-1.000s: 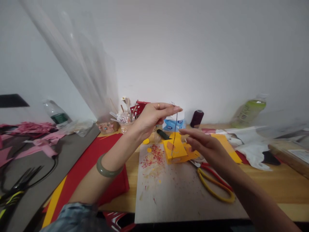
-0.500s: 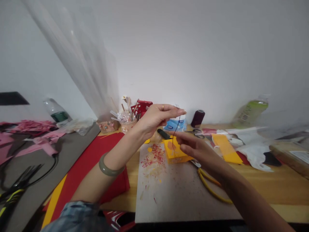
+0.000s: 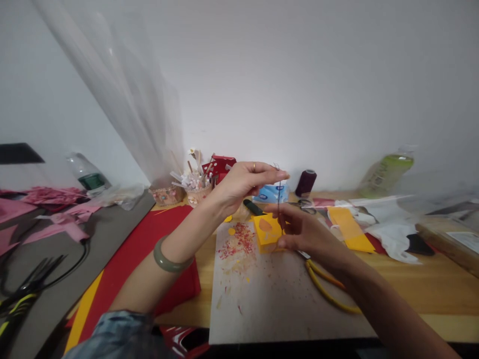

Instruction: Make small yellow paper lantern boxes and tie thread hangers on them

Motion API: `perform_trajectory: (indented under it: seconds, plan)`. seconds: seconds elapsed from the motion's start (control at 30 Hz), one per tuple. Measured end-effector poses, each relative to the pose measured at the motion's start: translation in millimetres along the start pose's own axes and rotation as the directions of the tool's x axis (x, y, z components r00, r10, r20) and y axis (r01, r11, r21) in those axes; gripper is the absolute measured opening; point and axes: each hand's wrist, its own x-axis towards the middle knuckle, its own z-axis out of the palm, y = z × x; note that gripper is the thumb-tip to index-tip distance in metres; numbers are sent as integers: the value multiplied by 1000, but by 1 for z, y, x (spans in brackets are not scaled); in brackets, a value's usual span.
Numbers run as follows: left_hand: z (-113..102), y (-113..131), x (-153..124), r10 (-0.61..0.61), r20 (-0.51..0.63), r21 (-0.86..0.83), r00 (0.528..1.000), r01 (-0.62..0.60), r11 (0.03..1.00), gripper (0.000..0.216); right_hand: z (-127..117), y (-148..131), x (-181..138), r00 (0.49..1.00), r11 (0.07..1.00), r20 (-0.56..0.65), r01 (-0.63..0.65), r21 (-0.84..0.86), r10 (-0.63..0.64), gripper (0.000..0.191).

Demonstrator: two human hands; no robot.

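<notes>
My left hand [image 3: 251,182] is raised above the work board, thumb and fingers pinched on a dark thread [image 3: 279,192]. A small loop of thread sticks up above the fingertips. The thread runs down almost straight to my right hand [image 3: 301,230], whose fingers are curved beside its lower part, with the thumb apart below them. Whether those fingers touch the thread is hard to see. Just behind my right hand sits a yellow block [image 3: 265,230] with an orange teardrop shape on top, partly covered by the fingers.
The grey board [image 3: 262,299] bears red and yellow scraps [image 3: 239,242]. Yellow-handled scissors [image 3: 329,294] lie to the right. A dark thread spool [image 3: 306,182] and blue tissue pack [image 3: 271,193] stand behind. Red sheets [image 3: 149,264] lie left; a green drink bottle [image 3: 389,172] leans back right.
My right hand has lowered slightly, and its fingers have curled and parted from the thumb beside the thread. The thread hangs straighter. My left hand keeps its pinch, nearly still.
</notes>
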Motion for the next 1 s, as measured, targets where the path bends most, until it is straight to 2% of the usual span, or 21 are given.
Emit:
perform_trajectory:
  seconds: [0.03, 0.1, 0.23, 0.37, 0.53, 0.7, 0.83, 1.0]
  plan:
    - [0, 0, 0, -2, -2, 0, 1000, 2, 1000, 25, -2, 0, -2, 999, 1000, 36, 0, 1, 0, 56]
    - [0, -1, 1, -6, -5, 4, 1000, 6, 1000, 24, -4, 1, -6, 998, 1000, 52, 19, -16, -18, 56]
    - [2, -3, 2, -19, -8, 3, 1000, 19, 1000, 23, -5, 0, -5, 999, 998, -33, 30, -55, -32, 40]
    - [3, -5, 3, -51, 8, -14, 999, 52, 999, 22, -3, -3, 3, 994, 999, -99, 40, -3, -40, 26]
    - [2, -8, 3, -52, 12, 17, 999, 52, 998, 19, -4, -7, 7, 995, 995, -92, 42, 89, -34, 43]
    - [6, -8, -1, -68, 7, 52, 998, 68, 996, 20, -2, -9, 8, 994, 976, -93, 72, 204, -53, 32]
    - [8, -8, -3, -77, 5, 80, 997, 76, 994, 21, 1, -9, 8, 989, 965, -140, 86, 247, -53, 22]
    - [6, -13, -2, -97, -38, 84, 995, 100, 991, 24, 1, -9, 4, 986, 964, -165, 65, 257, -23, 27]
